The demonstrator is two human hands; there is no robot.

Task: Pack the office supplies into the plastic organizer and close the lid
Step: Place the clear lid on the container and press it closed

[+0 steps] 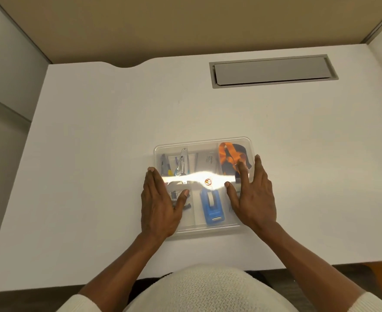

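Note:
A clear plastic organizer (202, 143) lies on the white desk with its transparent lid down over it. Through the lid show a blue tape dispenser (212, 207), an orange lanyard (228, 154), a metal clip (183, 162), a grey card (205, 162) and pliers with coloured handles (165, 166). My left hand (159, 206) lies flat on the lid's left side, fingers together, thumb spread. Flat on the lid's right side rests my right hand (254, 197), fingers pointing away from me. A bright glare band crosses the lid's middle.
The white desk (95, 154) spreads wide on all sides of the box. A grey cable hatch (273, 70) is set into the desk at the back right. Beige partition walls (163, 25) rise behind the desk. The desk's front edge is near my body.

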